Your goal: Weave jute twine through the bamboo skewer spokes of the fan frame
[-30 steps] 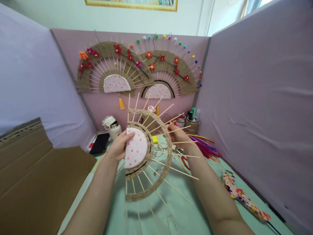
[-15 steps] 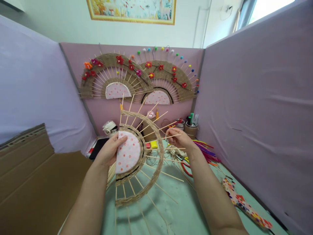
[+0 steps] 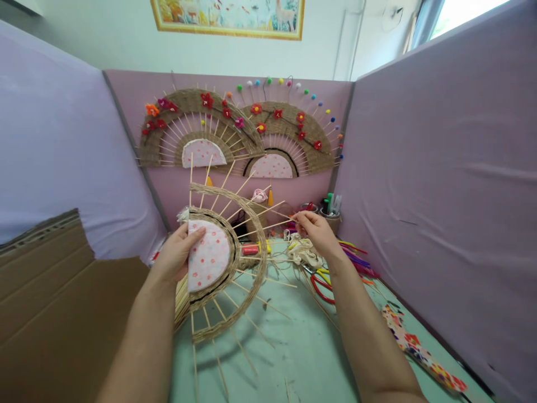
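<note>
My left hand [image 3: 179,253] grips the straight edge of a half-round woven fan [image 3: 263,249], its thumb lying on the pink spotted centre panel [image 3: 208,257]. Thin wooden sticks radiate from the panel through an inner band and an outer band of brown twine. The fan is held upright above the table, curved side to the right. At its upper right, my right hand [image 3: 314,228] is closed in a pinch on a thin strand of twine [image 3: 282,214] running from the outer band; the fingers are close to the stick tips.
Two finished fans with felt flowers [image 3: 205,101] hang on the pink back panel [image 3: 168,187]. Red-handled scissors [image 3: 322,290] and bundled cream cord [image 3: 304,251] lie on the green table [image 3: 293,347]. A cardboard piece [image 3: 71,313] stands left; a floral strip [image 3: 423,352] lies right.
The fan and my left hand have shifted left and slightly down. My right hand has moved slightly right, farther from the outer band, with the twine stretched between.
</note>
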A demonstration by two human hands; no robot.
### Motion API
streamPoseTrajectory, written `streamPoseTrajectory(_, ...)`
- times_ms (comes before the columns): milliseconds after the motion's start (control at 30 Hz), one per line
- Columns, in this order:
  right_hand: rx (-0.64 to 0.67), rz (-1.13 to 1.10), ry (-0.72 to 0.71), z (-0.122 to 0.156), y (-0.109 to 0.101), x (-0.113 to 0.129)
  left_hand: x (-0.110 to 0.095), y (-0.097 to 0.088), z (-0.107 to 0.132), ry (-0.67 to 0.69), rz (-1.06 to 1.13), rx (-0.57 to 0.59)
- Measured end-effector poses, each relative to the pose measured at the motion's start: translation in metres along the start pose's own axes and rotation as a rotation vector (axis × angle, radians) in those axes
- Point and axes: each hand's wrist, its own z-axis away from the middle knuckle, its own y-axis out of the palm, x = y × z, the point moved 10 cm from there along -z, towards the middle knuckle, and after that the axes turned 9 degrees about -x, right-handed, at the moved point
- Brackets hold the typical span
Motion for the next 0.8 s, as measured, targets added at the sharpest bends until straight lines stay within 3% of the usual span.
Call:
streamPoseTrajectory(267,-0.038,0.007,-0.076,0.003,-0.003,0.016,-0.003,-0.001,0.001,0.002,0.019,-0.018)
streamPoseTrajectory(400,0.006,0.008,-0.012,0.003,0.002,0.006,-0.006,-0.002,0.001,0.018,0.072,-0.032)
streamPoseTrajectory(600,0.082,-0.209,0.091,0.004,0.016,-0.01,-0.01,-0.005,0.002,0.015,0.162,-0.089)
streamPoseTrajectory(800,0.156,-0.265,0.085,0.011,0.034,-0.011,-0.011,-0.008,0.001,0.023,0.225,-0.116)
